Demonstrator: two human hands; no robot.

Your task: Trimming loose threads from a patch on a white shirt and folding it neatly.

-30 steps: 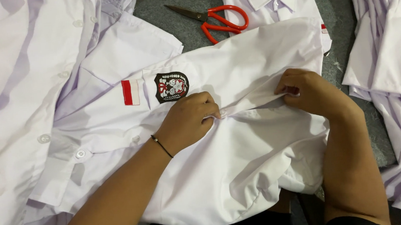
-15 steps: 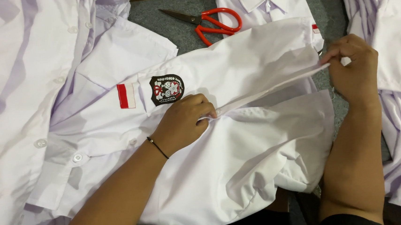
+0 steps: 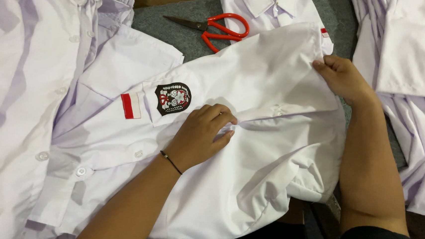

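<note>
Since the earlier frame, right hand (image 3: 343, 78) has dropped from the raised fabric edge to the shirt's (image 3: 254, 146) right border; the pulled-up fold now lies flatter. Fingers of that hand are curled over the shirt's edge, pinching the cloth. Left hand (image 3: 201, 135) rests flat-curled at the shirt's centre, fingertips pressing a crease, gripping nothing. A dark badge (image 3: 173, 98) and a red-and-white patch (image 3: 131, 105) sit left of that hand. Beyond the shirt lie red-handled scissors (image 3: 216, 28) on grey table (image 3: 175, 15), beside a folded shirt (image 3: 271, 3). More white shirts flank it left (image 3: 16, 88) and right (image 3: 413, 70).
</note>
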